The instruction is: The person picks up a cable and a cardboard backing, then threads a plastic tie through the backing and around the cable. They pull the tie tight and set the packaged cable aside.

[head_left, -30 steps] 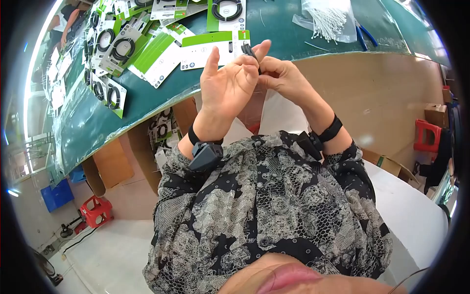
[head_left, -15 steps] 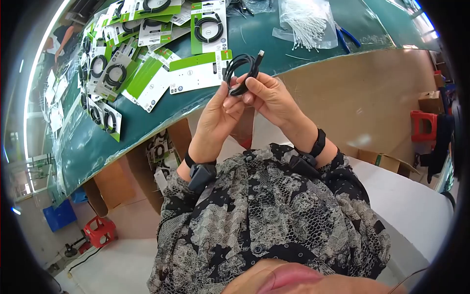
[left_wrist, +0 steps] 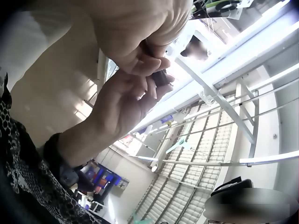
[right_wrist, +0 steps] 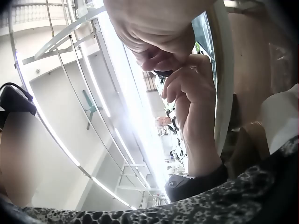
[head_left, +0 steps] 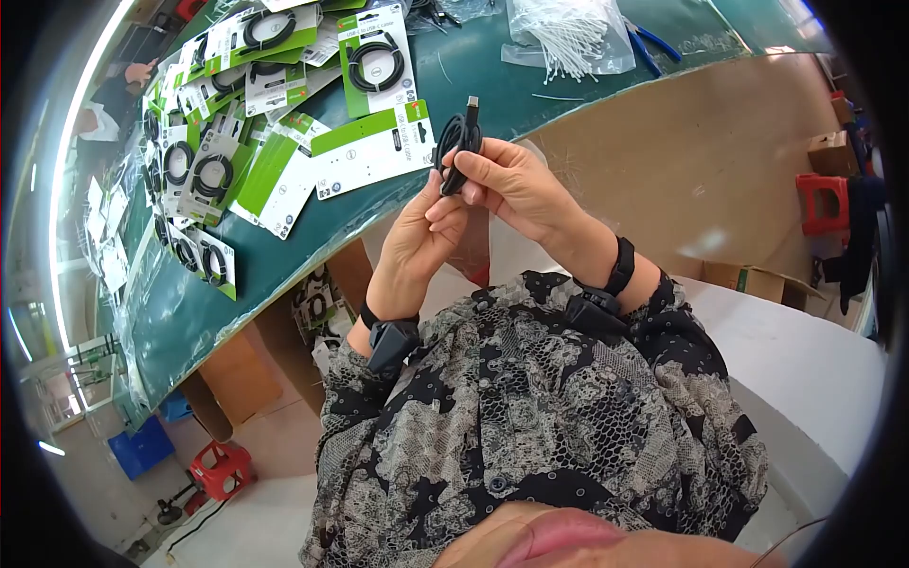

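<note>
A black coiled cable (head_left: 457, 147) with its plug end pointing up is held in front of my chest, just at the green table's near edge (head_left: 284, 237). My right hand (head_left: 507, 180) grips the coil, fingers curled round it. My left hand (head_left: 426, 232) is below it, fingertips pinching the coil's lower part. In the left wrist view a dark bit of cable (left_wrist: 159, 77) shows between the fingers of both hands. In the right wrist view the left hand (right_wrist: 189, 93) curls under the right palm.
Several green-and-white packaging cards (head_left: 374, 147) and packed cables (head_left: 374, 57) lie over the table. A bag of white ties (head_left: 568, 33) and blue-handled pliers (head_left: 653, 47) sit at the far side. Cardboard boxes (head_left: 748, 279) and red stools (head_left: 819, 204) stand on the floor.
A second ago both hands worked the cable end held higher, left palm open. The coil is now gathered in both hands, which have dropped slightly toward my chest.
</note>
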`<control>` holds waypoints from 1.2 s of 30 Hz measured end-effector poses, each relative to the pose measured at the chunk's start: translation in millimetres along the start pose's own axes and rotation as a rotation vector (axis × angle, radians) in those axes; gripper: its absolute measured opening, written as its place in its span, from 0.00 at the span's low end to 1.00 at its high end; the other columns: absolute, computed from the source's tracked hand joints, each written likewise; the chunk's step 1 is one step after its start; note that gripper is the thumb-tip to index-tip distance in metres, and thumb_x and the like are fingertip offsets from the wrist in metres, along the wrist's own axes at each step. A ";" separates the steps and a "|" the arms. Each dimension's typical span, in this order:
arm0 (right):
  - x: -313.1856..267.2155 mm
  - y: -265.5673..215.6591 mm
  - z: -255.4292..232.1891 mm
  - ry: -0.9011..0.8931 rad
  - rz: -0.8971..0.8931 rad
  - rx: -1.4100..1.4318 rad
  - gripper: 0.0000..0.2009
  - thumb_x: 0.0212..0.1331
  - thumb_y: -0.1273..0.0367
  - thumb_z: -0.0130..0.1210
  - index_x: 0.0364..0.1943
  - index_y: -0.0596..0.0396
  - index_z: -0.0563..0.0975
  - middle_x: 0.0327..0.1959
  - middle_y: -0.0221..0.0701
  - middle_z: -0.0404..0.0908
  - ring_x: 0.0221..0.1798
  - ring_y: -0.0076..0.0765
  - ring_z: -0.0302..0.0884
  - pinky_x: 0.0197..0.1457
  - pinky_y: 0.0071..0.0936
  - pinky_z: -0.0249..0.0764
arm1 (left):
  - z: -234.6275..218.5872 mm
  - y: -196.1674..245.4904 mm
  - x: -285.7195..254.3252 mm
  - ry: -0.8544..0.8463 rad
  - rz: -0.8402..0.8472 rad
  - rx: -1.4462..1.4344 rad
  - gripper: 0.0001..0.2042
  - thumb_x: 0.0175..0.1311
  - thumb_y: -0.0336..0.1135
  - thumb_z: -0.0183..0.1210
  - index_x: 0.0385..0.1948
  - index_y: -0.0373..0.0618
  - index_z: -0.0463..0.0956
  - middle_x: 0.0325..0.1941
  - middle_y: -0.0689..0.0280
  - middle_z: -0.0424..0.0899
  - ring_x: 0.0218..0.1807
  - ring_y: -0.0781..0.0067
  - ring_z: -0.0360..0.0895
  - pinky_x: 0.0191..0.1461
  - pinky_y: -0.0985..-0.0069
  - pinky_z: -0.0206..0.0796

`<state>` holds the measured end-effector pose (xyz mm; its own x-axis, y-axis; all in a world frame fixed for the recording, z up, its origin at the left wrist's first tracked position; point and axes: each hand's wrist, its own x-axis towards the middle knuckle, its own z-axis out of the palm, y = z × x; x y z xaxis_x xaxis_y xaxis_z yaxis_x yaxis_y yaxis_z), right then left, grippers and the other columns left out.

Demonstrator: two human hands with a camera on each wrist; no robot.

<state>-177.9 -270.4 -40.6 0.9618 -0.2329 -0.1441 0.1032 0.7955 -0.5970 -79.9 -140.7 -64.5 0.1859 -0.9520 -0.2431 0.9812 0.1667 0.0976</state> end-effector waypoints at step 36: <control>19.7 -14.6 -39.3 -0.127 -0.775 -1.128 0.11 0.49 0.85 0.53 0.35 0.60 0.80 0.40 0.35 0.76 0.38 0.30 0.78 0.40 0.22 0.79 | -27.1 35.0 -92.4 0.501 1.103 2.565 0.15 0.58 0.32 0.58 0.48 0.45 0.72 0.51 0.57 0.72 0.52 0.61 0.70 0.55 0.64 0.61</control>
<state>-170.4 -308.6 -65.8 0.7759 -0.3040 0.5528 0.4180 -0.4086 -0.8114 -61.4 -39.9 -64.7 0.5070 -0.7041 0.4972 -0.8611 -0.4386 0.2570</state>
